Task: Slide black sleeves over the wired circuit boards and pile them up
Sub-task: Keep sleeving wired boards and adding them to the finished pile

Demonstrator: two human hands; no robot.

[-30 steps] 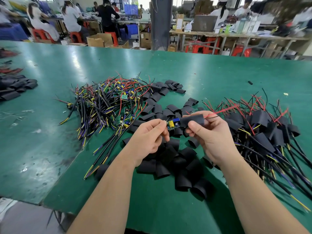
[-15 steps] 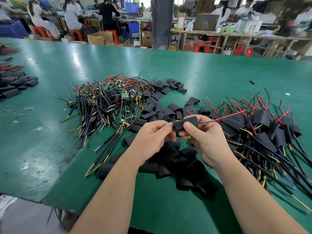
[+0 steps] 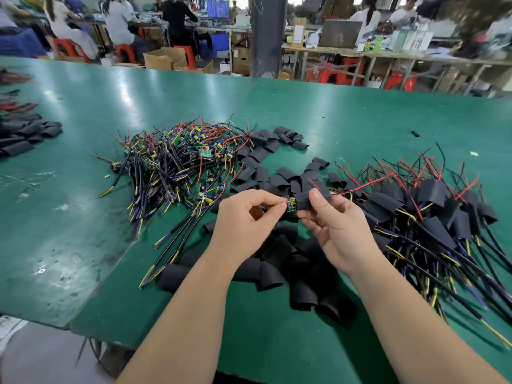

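While the black sleeve (image 3: 311,200) is held just above the middle of the frame, its long axis is laid roughly left to right. The circuit board (image 3: 291,205) shows at its left mouth and a red wire (image 3: 360,187) trails from its right end. The board's exposed end appears to be pinched by the left hand (image 3: 243,221), thumb and forefinger closed together on it and the other fingers loosely curled. The sleeve is clamped between thumb and fingers of the right hand (image 3: 342,231), directly right of the board. The coming move is judged to turn on that shared line: the sleeve is to be drawn leftward along it, or the board pushed rightward, until the board is covered. The finished pile (image 3: 432,209) lies at the right of the frame, nearer the right hand. Bare boards (image 3: 177,159) are heaped at upper left, and loose sleeves (image 3: 277,261) lie beneath the wrists on the green bench (image 3: 346,117).
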